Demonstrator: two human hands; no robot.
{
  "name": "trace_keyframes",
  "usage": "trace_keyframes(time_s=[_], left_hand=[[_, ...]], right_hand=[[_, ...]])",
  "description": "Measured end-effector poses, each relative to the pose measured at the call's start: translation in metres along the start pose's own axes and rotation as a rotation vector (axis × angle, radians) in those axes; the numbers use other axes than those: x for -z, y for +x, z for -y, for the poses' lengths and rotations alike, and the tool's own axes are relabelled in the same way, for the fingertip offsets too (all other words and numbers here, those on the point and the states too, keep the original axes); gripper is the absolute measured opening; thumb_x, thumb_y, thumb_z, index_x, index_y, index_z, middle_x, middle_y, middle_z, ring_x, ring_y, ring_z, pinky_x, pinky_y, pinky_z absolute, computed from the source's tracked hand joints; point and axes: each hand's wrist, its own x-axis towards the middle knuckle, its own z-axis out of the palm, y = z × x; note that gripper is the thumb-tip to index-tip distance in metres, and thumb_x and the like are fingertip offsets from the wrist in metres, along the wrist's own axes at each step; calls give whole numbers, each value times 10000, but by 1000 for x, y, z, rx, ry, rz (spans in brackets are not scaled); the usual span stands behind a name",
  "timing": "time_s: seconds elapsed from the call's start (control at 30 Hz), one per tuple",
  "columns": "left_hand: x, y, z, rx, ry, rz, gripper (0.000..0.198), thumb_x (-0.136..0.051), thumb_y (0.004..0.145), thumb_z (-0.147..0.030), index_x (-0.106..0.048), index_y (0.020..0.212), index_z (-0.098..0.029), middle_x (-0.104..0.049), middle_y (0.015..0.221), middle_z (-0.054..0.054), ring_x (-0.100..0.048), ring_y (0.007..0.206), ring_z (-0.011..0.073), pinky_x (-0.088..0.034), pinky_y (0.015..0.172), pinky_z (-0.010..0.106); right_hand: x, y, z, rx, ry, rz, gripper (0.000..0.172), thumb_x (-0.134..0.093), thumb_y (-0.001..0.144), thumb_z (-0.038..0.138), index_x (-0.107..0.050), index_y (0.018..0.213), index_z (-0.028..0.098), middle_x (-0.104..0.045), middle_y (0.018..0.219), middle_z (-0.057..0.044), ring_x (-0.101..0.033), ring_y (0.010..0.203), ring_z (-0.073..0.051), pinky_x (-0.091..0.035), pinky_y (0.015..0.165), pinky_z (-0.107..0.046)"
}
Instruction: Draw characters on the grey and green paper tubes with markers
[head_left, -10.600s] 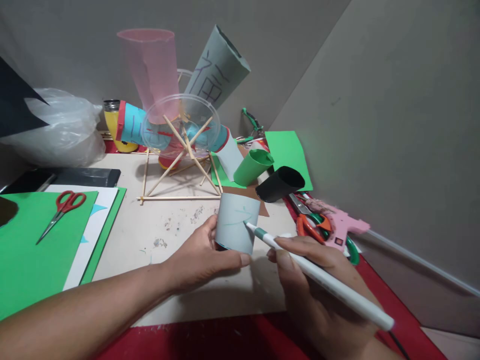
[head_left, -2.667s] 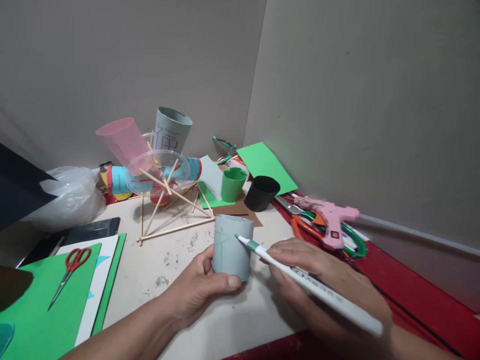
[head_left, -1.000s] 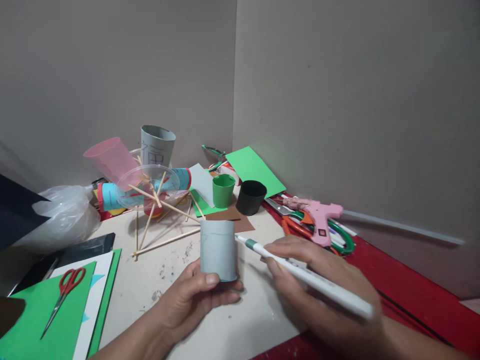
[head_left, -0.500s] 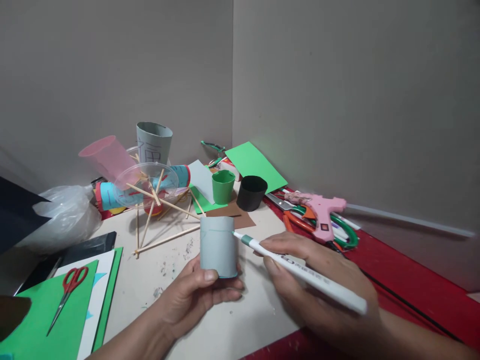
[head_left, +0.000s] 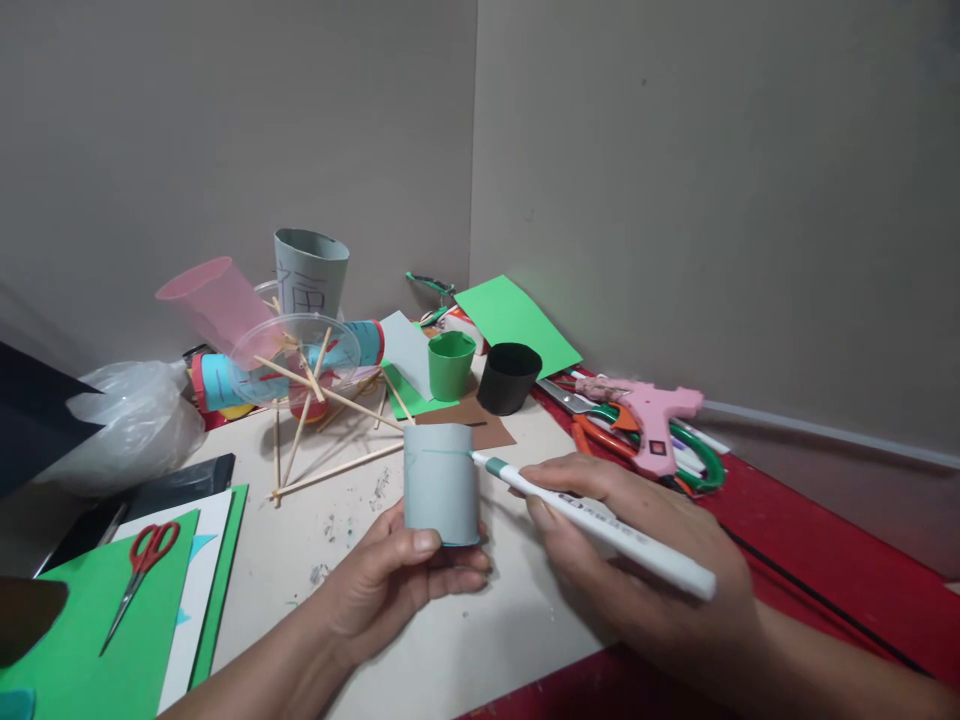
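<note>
- Far left: red scissors [head_left: 142,560] flat on a green sheet [head_left: 90,640], well apart from both hands, with a crumpled plastic bag [head_left: 127,425] behind them.
- Left of centre, further back: stick-and-cup wheel [head_left: 296,350] standing on the table [head_left: 300,540].
- Centre: left hand [head_left: 390,590] closed around the bottom of a grey paper tube [head_left: 441,483], thumb across the front, fingers curled underneath and behind. Tube upright, apparently held just clear of the table, in front of the wheel.
- Judged very light, thin-walled and easy to dent or crush. Best taken low around the bottom rim with a gentle wrap, leaving the upper wall free and unsquashed.
- Just right of the tube: tip of a white marker [head_left: 600,526] touching the tube's upper right edge, at the end of a faint teal line.
- Right: right hand [head_left: 637,600] clamped on the marker in a writing grip, low over the table.
- Behind, to the right: green cup [head_left: 450,365] and black cup [head_left: 510,378] side by side, then a pink glue gun [head_left: 649,415] near the wall.
</note>
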Motion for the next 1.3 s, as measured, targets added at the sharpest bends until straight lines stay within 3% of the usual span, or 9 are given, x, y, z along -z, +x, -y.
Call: trace_keyframes(time_s=[0.27, 0.47, 0.93, 1.3], left_hand=[[-1, 1, 0, 1, -4, -16, 535, -840, 721, -318, -663, 1172, -92, -699, 1104, 162, -709, 957, 244, -567, 886, 364], [-6, 0, 1, -43, 25, -86, 527, -857, 710, -284, -662, 1173, -125, -684, 1020, 110, -678, 974, 224, -535, 925, 371], [-9, 2, 2, -35, 44, -94, 626, -907, 642, -284, -639, 1191, -151, -634, 1057, 95, -597, 968, 198, -485, 927, 373], [-9, 3, 4, -51, 73, -110, 651, -925, 606, -311, -614, 1150, -138, -629, 991, 78, -587, 908, 184, -468, 895, 365]], right_hand=[[9, 2, 7, -23, -83, -60, 148, -522, 917, 150, -561, 1002, 264, -748, 784, 23, -726, 615, -127, -574, 553, -190], [13, 4, 9, 86, 0, 19, 207, -556, 881, 104, -583, 1017, 257, -766, 828, -6, -758, 708, -165, -605, 590, -236], [8, 6, 9, 125, -25, 75, 246, -520, 877, 85, -585, 1055, 241, -776, 840, -26, -769, 741, -179, -631, 674, -238], [8, 3, 13, 117, -27, 76, 268, -532, 874, 72, -589, 1058, 259, -777, 841, -8, -767, 731, -179, -632, 653, -254]])
